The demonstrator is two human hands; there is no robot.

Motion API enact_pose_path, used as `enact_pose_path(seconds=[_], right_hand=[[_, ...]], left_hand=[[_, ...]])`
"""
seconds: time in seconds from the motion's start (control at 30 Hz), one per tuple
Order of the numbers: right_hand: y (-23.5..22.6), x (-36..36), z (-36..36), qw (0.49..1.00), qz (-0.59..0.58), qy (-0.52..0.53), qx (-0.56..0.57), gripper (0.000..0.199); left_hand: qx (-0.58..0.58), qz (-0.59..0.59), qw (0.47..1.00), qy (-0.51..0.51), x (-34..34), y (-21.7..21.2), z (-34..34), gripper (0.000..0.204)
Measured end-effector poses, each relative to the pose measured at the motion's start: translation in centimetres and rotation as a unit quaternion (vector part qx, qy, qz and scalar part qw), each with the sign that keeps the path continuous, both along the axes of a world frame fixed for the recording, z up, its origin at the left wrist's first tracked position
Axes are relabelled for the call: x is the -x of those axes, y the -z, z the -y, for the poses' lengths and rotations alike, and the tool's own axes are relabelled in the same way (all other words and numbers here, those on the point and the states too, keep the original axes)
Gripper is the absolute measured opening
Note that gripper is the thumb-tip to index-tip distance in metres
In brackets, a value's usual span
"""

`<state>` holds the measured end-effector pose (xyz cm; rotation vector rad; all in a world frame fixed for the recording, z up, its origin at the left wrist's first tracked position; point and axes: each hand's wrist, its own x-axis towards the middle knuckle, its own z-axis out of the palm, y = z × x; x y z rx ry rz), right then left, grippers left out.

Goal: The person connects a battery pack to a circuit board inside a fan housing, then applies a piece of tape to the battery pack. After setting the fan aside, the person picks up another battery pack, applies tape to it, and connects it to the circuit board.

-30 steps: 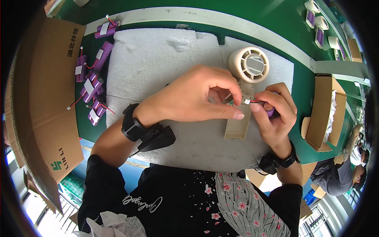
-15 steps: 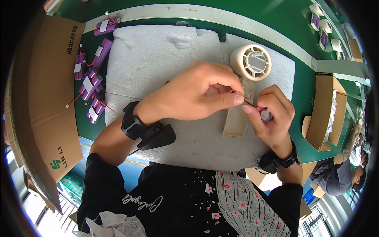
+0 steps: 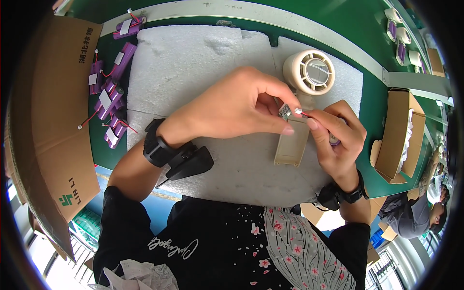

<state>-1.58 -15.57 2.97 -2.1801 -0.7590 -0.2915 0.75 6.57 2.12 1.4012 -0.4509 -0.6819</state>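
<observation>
My left hand (image 3: 232, 104) is closed around a small circuit board (image 3: 285, 112), its thumb lower and the other fingers curled behind. My right hand (image 3: 340, 137) is closed on a purple battery (image 3: 334, 140), mostly hidden in the palm. Thumb and forefinger pinch its red and black wires, and the white plug (image 3: 298, 111) at their end points toward the board, a small gap apart. Beneath the hands lies a cream handheld fan (image 3: 293, 72) with a round slotted head; its open handle shell (image 3: 290, 145) extends toward me.
A white foam sheet (image 3: 193, 58) covers the green bench. Several purple battery packs (image 3: 108, 99) with wires lie left, beside a tall cardboard box (image 3: 53, 121). A small open carton (image 3: 394, 137) stands right. More fan parts (image 3: 401, 36) lie far right; a person (image 3: 411, 212) sits beyond.
My fingertips have drawn slightly apart. The circuit board and the white plug, hidden between my fingers before, now show. The fan stays in place on the foam.
</observation>
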Motion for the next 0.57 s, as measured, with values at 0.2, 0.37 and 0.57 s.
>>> enact_pose_path(seconds=[0.2, 0.37, 0.57], right_hand=[[-0.35, 0.15, 0.10, 0.998, -0.036, -0.037, 0.022, 0.015], [0.06, 0.33, -0.05, 0.996, -0.071, -0.043, 0.029, 0.014], [0.56, 0.19, -0.18, 0.998, -0.053, -0.014, 0.007, 0.011]], left_hand=[[0.018, -0.074, 0.997, 0.023, -0.73, -0.06, -0.42, 0.027], [-0.018, -0.070, 0.997, 0.013, -0.85, -0.52, -0.45, 0.029], [-0.035, -0.018, 0.999, 0.005, -0.79, -0.81, -0.49, 0.031]])
